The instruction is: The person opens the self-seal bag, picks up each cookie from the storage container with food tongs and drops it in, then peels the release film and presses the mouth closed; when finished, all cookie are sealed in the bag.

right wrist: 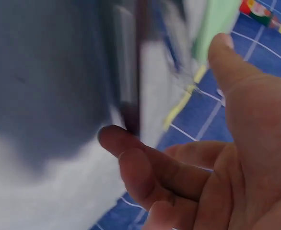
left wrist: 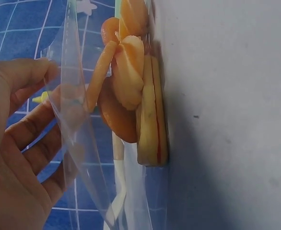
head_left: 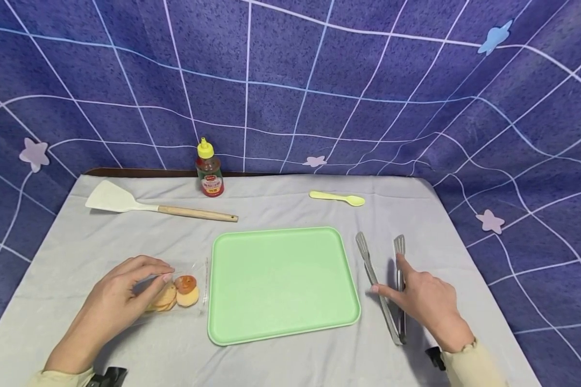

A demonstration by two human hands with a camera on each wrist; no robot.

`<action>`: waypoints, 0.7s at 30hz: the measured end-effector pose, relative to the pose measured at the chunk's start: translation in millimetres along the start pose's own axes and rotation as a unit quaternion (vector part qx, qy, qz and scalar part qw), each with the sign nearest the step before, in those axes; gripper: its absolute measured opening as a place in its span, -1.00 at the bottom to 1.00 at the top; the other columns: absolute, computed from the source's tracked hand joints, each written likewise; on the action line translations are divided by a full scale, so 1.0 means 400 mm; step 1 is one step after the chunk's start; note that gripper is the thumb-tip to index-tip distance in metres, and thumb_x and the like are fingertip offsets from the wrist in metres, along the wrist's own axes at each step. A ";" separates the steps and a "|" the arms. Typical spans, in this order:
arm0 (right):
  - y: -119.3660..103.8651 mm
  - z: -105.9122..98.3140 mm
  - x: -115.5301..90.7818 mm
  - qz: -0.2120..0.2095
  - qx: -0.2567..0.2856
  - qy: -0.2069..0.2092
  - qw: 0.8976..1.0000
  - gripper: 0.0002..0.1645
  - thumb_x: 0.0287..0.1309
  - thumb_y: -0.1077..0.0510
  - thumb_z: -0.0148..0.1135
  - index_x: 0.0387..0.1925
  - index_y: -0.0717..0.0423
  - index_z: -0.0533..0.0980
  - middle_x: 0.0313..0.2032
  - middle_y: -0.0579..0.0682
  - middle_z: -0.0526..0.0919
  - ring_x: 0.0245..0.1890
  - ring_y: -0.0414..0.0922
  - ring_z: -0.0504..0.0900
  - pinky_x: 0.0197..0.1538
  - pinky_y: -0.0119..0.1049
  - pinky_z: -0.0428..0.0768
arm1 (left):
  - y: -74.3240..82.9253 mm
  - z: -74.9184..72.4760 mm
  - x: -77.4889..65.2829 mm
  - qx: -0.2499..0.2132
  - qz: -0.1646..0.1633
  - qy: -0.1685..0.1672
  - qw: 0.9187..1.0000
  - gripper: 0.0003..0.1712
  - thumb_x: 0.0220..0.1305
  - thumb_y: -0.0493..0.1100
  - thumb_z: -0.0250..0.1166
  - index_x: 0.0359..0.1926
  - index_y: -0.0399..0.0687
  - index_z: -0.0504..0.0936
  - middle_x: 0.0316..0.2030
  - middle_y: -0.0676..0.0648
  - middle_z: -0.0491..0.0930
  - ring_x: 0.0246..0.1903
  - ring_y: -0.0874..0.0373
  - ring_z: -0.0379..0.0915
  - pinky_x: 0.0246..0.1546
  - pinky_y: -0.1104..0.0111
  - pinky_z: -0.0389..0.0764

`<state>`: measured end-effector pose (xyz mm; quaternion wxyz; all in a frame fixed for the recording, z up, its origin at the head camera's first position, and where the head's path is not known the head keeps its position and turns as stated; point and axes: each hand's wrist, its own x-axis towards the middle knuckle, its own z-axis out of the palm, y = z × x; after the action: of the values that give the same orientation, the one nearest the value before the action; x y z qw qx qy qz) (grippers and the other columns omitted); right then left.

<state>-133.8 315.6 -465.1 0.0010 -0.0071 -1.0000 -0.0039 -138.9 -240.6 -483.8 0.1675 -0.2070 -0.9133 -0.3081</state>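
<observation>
My left hand (head_left: 121,293) pinches the upper film of a clear plastic bag (left wrist: 76,124) between thumb and fingers, left of the green tray. Inside the bag lie several round orange and pale yellow food pieces (head_left: 186,292), stacked and leaning on each other in the left wrist view. The palm covers part of the bag in the head view. My right hand (head_left: 423,298) reaches over a pair of metal tongs (head_left: 386,309), thumb by the left arm and forefinger by the right one. Its thumb and fingers are spread apart. The tongs lie spread, slotted tips pointing away.
The rectangular green tray (head_left: 283,285) lies between the hands. Behind it are a white spatula (head_left: 121,200) with a wooden handle, a sauce bottle (head_left: 210,174) with yellow cap, and a small yellow spoon (head_left: 336,198). A blue patterned curtain (head_left: 281,80) hangs around the table.
</observation>
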 end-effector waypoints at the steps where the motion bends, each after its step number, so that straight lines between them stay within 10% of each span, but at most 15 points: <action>1: 0.000 -0.013 0.002 0.000 0.002 0.002 1.000 0.17 -0.24 -0.70 -0.02 0.30 -0.07 0.29 -0.72 0.07 0.45 -0.77 0.00 0.42 -0.82 -0.17 0.18 | 0.002 -0.001 0.001 0.001 0.001 0.000 1.000 -0.72 0.04 -0.22 0.44 -0.26 0.29 0.67 -0.22 0.27 0.55 -0.15 0.29 0.44 -0.10 0.64 0.27; 12: -0.128 -0.072 0.049 -0.123 0.112 0.027 0.986 -0.32 0.14 -0.34 0.12 0.18 -0.08 0.46 -0.55 -0.41 0.54 -0.69 -0.36 0.40 -0.69 -0.36 0.35 | 0.009 -0.003 0.000 0.010 -0.010 0.003 1.000 -0.73 0.06 -0.20 0.43 -0.26 0.32 0.67 -0.22 0.28 0.54 -0.16 0.30 0.44 -0.19 0.59 0.31; 21: -0.398 -0.060 0.058 -0.309 0.253 -0.078 0.913 -0.46 0.19 -0.26 0.13 0.16 -0.21 0.47 -0.42 -0.45 0.58 -0.72 -0.49 0.38 -0.57 -0.48 0.40 | 0.009 0.007 0.009 0.006 0.011 0.003 1.000 -0.70 0.05 -0.22 0.43 -0.23 0.30 0.67 -0.21 0.26 0.55 -0.15 0.31 0.43 -0.19 0.61 0.29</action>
<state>-159.1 156.4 -442.5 -0.0767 0.3021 -0.9167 0.2500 -140.7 -235.3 -482.7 0.1754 -0.2152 -0.9121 -0.3015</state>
